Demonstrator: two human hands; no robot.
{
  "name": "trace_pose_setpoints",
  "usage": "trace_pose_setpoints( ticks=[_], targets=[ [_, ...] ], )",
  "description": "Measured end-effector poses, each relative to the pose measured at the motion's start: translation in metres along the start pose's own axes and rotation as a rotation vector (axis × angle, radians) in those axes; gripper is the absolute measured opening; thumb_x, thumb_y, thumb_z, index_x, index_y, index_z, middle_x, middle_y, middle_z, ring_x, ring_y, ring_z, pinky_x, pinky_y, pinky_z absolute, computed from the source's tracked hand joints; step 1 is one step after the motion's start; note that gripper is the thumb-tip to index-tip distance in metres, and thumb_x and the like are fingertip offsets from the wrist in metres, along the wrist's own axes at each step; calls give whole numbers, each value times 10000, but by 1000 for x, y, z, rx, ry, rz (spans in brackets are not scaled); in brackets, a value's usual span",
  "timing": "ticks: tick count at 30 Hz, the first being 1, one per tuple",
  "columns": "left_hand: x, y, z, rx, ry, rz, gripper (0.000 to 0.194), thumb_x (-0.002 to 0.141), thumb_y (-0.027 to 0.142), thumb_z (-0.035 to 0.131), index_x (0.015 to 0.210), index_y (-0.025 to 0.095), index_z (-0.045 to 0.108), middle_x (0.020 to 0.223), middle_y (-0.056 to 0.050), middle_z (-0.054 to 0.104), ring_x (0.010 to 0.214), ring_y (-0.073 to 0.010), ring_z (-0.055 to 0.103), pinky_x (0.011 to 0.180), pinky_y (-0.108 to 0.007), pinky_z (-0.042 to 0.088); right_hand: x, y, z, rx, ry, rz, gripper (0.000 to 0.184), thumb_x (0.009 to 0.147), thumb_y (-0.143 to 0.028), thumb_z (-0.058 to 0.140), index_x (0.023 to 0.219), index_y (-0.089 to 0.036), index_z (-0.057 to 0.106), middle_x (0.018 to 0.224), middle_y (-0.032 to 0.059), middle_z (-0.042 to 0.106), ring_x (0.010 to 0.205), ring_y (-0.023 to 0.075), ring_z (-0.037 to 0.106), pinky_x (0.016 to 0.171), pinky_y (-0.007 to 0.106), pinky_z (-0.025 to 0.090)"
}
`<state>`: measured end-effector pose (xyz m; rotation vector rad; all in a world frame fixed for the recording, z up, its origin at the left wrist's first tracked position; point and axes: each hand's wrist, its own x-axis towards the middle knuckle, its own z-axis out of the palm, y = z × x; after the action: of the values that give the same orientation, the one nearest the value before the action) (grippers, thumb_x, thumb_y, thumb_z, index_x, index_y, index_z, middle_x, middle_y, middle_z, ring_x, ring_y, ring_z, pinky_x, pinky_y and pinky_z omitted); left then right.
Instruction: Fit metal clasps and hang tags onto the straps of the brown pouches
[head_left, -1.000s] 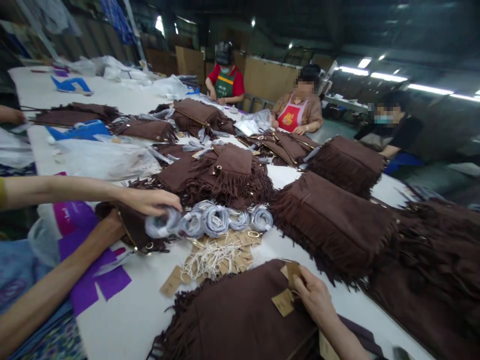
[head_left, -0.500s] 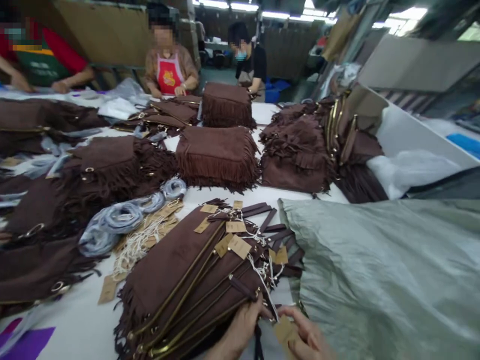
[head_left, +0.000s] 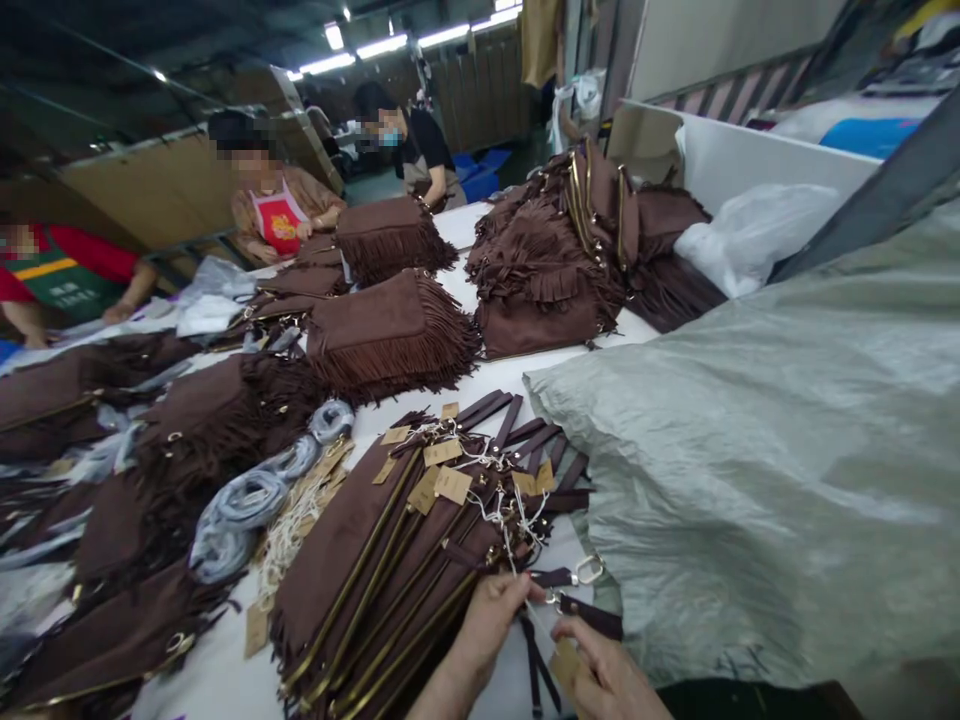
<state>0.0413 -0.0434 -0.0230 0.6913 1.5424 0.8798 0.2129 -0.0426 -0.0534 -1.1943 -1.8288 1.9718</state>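
Observation:
Several brown suede-like bags (head_left: 341, 530) with gold zips and fringe lie in an overlapping stack before me. Tan paper hang tags (head_left: 454, 485) on white strings rest over their strap ends. At the stack's near right edge, my left hand (head_left: 491, 612) pinches a white tag string beside a wrist strap with a metal clasp (head_left: 589, 570). A tan hang tag (head_left: 566, 662) sits in the closed fingers of my right hand (head_left: 604, 668), its string running toward the left hand. Dark strap ends hang just below the hands.
Coiled straps in clear plastic (head_left: 251, 498) and a pile of strung tags (head_left: 300, 510) lie left of the stack. More fringed bags (head_left: 390, 320) stand farther back. Grey-green plastic sheeting (head_left: 750, 470) spreads on the right. Several people (head_left: 281, 205) work across the table.
The view has turned and tilted, so the scene sits differently. A strap's metal clasp now shows beside my hands. The tag remains in my right hand.

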Motion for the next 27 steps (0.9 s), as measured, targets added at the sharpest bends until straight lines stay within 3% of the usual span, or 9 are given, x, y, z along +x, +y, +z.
trace_pose_setpoints(
  ticks=[4, 8, 12, 17, 20, 23, 27],
  targets=[
    [-1, 1, 0, -8, 22, -23, 507, 619, 608, 590, 734, 130, 712, 756, -70, 679, 773, -219, 553, 799, -335, 376, -4, -8, -5, -300, 75, -27, 229, 684, -159, 405, 870, -206, 529, 720, 2, 543, 705, 168, 528, 660, 288, 385],
    [-1, 3, 0, 7, -38, 40, 486, 664, 579, 569, 800, 136, 715, 805, -71, 691, 831, -234, 576, 842, -342, 395, 10, -31, -1, -214, 333, -217, 230, 832, -297, 369, 945, -212, 550, 993, 80, 573, 968, 199, 516, 863, 329, 391],
    [0, 3, 1, 48, -75, 89, 500, 703, 581, 520, 765, 120, 702, 697, -47, 659, 767, -214, 569, 805, -328, 415, 36, -47, 11, -76, 452, -241, 213, 815, -341, 423, 866, -197, 572, 910, 76, 579, 907, 202, 529, 818, 321, 414],
    [2, 0, 1, 133, -66, 111, 532, 731, 587, 427, 738, 111, 665, 675, -32, 617, 692, -180, 533, 723, -307, 424, 55, -50, 19, 49, 466, -225, 209, 762, -367, 484, 742, -199, 608, 895, 72, 602, 924, 222, 521, 853, 349, 383],
    [0, 4, -1, 231, -47, 95, 379, 704, 460, 473, 648, 125, 640, 617, -20, 588, 651, -166, 511, 687, -290, 409, 56, -46, 14, 235, 461, -141, 292, 751, -472, 457, 705, -202, 559, 765, 49, 594, 789, 211, 550, 755, 341, 420],
    [-7, 13, -3, 314, -17, 129, 191, 627, 272, 497, 687, 148, 629, 684, -22, 618, 709, -175, 537, 717, -278, 407, 49, -39, 1, 381, 460, -29, 370, 737, -562, 419, 731, -203, 508, 694, 37, 599, 683, 196, 565, 666, 328, 442],
    [-11, 26, -13, 510, 101, 234, 241, 658, 216, 416, 793, 165, 610, 796, -49, 635, 802, -193, 573, 765, -301, 435, 36, -27, -12, 478, 427, 65, 409, 675, -620, 457, 705, -212, 461, 562, -8, 563, 541, 154, 520, 566, 289, 420]
  ],
)
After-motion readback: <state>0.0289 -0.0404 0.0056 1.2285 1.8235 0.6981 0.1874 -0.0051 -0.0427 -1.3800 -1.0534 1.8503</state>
